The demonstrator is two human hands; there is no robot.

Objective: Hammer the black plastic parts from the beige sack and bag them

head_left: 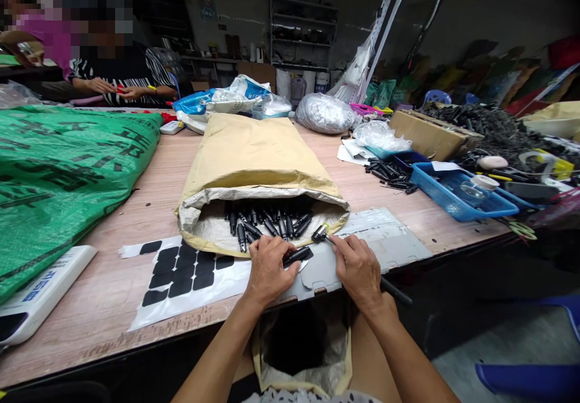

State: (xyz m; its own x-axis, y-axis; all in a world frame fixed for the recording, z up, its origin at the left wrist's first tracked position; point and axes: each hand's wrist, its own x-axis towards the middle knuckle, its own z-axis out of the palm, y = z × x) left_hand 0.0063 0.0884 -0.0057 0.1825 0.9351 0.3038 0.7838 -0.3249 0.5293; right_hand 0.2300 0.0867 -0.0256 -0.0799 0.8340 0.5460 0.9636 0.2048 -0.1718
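Note:
My left hand [270, 268] is closed around a black cylindrical part [298, 255], just in front of an open yellow woven sack [265, 149]. Inside the sack's mouth lie several similar black parts [272, 225], some with metallic tips. My right hand [357, 270] grips a small hammer [320, 232]; its metal head is near the held part, apart from it, and its black handle sticks out behind the hand. Beneath both hands is a grey board [385, 234] at the table edge. A white sheet with black rounded-square stickers [183, 270] lies left of my left hand.
A green woven sack [67, 173] and a white device [45, 294] occupy the left side. At the right are a blue basket [457, 191] and loose black parts [389, 173]. Another open sack [303, 354] hangs below the table edge. A co-worker [118, 70] sits across the table.

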